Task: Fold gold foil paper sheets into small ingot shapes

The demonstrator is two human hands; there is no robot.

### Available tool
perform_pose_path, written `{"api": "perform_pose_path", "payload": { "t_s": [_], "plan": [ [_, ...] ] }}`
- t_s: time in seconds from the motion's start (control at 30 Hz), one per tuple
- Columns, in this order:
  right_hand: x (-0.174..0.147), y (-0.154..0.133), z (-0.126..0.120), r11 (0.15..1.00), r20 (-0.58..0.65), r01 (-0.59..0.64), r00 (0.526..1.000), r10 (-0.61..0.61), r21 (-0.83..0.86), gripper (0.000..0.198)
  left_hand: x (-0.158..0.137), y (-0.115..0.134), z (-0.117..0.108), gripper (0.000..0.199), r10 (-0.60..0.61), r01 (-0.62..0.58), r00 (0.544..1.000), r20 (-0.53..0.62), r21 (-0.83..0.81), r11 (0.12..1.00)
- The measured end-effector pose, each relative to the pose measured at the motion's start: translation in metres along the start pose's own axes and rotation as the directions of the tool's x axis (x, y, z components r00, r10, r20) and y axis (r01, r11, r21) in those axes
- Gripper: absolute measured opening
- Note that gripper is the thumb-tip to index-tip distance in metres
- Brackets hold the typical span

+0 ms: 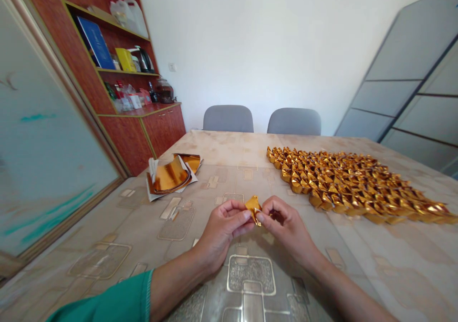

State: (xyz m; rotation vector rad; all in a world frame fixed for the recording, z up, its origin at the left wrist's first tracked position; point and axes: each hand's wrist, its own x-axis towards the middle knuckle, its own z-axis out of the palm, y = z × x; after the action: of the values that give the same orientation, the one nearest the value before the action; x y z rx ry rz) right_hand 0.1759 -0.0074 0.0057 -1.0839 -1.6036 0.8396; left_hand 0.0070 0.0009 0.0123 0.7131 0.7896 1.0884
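Note:
A small piece of gold foil paper, partly folded, is held up over the table between my two hands. My left hand pinches its left side, thumb on top and fingers behind. On the other side my right hand grips the lower right edge between thumb and forefinger. To the left lies a stack of gold foil sheets with white backing, curled up at the edges. Rows of folded gold foil pieces spread over the right part of the table, close together.
A patterned, clear-covered tablecloth covers the table. Two grey chairs stand at its far edge against the wall. At the left are a reddish-brown cabinet with loaded shelves and a sliding door. Grey panels stand at the right.

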Motion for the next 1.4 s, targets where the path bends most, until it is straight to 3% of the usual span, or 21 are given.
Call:
{"api": "perform_pose_path", "payload": {
  "t_s": [0.13,0.37,0.63,1.13,1.3,1.4],
  "plan": [
    [-0.0009,-0.0027,0.0003,0.998,0.021,0.051,0.999,-0.05,-0.037,0.021,0.0005,-0.0001,0.0005,0.039,0.027,-0.027,1.0,0.001,0.038,0.999],
    [-0.0009,-0.002,0.0046,0.996,-0.069,0.034,0.997,-0.039,-0.081,0.024,-0.0018,-0.003,0.0036,0.036,0.091,-0.087,0.996,-0.027,0.126,0.988],
    [-0.0019,-0.0054,0.003,0.98,-0.036,0.117,0.992,-0.125,-0.162,0.021,-0.0008,-0.0014,0.0051,0.033,0.158,-0.154,0.987,0.002,0.211,0.965],
    [-0.0023,-0.0013,0.0004,0.977,-0.002,0.11,0.994,-0.113,-0.18,0.02,0.0011,-0.0045,-0.0018,0.038,-0.041,0.04,0.999,0.012,0.03,0.999],
    [-0.0019,-0.0046,-0.0032,0.994,0.044,0.075,0.996,-0.072,-0.078,0.016,0.003,-0.0063,-0.0033,0.037,-0.039,0.037,0.999,-0.024,-0.06,0.998],
    [-0.0017,-0.0033,-0.0036,0.997,0.008,0.05,0.999,-0.05,-0.057,0.01,0.0036,-0.006,-0.003,0.037,-0.027,0.025,0.999,-0.019,-0.086,0.996]
  ]
}}
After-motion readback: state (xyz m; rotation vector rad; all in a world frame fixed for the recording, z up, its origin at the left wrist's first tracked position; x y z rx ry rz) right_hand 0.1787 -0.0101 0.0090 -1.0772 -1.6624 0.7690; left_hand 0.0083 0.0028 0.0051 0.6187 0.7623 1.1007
